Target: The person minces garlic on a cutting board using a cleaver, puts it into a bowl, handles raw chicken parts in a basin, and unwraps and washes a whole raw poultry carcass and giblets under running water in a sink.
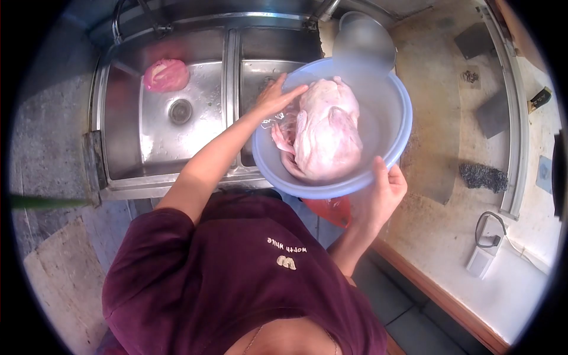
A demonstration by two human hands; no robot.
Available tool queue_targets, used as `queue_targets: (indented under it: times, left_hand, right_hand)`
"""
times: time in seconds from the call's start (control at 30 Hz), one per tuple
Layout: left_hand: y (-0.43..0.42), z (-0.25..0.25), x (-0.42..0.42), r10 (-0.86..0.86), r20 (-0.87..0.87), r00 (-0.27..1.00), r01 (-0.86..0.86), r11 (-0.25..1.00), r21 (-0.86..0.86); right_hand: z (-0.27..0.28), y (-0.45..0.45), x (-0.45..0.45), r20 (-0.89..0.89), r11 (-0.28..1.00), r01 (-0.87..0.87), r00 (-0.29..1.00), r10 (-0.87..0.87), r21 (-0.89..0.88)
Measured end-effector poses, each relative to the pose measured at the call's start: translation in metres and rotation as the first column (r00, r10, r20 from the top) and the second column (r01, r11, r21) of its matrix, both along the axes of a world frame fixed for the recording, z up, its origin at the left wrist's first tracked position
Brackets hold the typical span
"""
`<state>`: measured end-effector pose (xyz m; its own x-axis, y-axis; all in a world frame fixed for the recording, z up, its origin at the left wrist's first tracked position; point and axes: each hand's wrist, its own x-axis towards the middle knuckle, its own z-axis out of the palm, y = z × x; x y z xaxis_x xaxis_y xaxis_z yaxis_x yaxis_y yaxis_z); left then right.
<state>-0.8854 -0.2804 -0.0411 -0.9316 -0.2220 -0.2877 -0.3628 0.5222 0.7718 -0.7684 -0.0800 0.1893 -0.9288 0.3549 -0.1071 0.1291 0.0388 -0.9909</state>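
A large light-blue plastic basin (405,112) is held in front of me, over the right sink bowl and the counter edge. Inside lies a whole plucked raw bird (328,133), pale pink, with a foot showing at its left side and some clear plastic beside it. My left hand (277,99) is on the basin's left rim, thumb over the edge near the bird, other fingers along the outside. At the lower right, my right hand (386,186) grips the rim between thumb and fingers.
A pink bundle, apparently bagged, (167,76) sits in the left sink bowl (198,118), behind its drain. A round grey metal vessel (364,44) stands beyond the basin. On the right are a counter with a dark scouring pad (484,177) and a white power strip (485,251).
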Motion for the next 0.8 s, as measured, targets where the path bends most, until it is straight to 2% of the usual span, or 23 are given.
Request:
queue_targets:
  times: [0.1, 0.23, 0.3, 0.4, 0.6, 0.8]
  left_hand:
    - [0.000, 0.000, -0.003, 0.007, 0.049, 0.999, -0.016, 0.986, 0.168]
    - [-0.001, 0.007, -0.005, 0.008, 0.081, 0.997, -0.021, 0.986, 0.167]
    - [-0.003, 0.003, -0.006, -0.018, 0.051, 0.999, 0.012, 0.994, 0.108]
    - [-0.005, 0.018, 0.000, -0.047, 0.058, 0.997, 0.030, 0.963, 0.269]
    - [0.000, 0.006, 0.004, -0.039, 0.077, 0.996, 0.014, 0.952, 0.306]
    - [-0.001, 0.027, 0.015, -0.012, 0.082, 0.997, -0.014, 0.950, 0.313]
  right_hand:
    - [0.002, -0.002, -0.001, 0.032, 0.998, -0.046, 0.998, 0.047, -0.030]
    - [0.004, -0.007, -0.001, 0.042, 0.994, -0.105, 0.994, 0.105, -0.008]
    - [0.006, -0.010, 0.000, 0.049, 0.990, -0.141, 0.989, 0.141, -0.006]
    - [0.017, -0.020, 0.002, 0.088, 0.985, -0.170, 0.981, 0.170, -0.006]
    - [0.021, -0.026, 0.004, 0.076, 0.962, -0.266, 0.960, 0.270, -0.061]
    - [0.026, -0.032, 0.005, 0.106, 0.943, -0.328, 0.937, 0.333, -0.063]
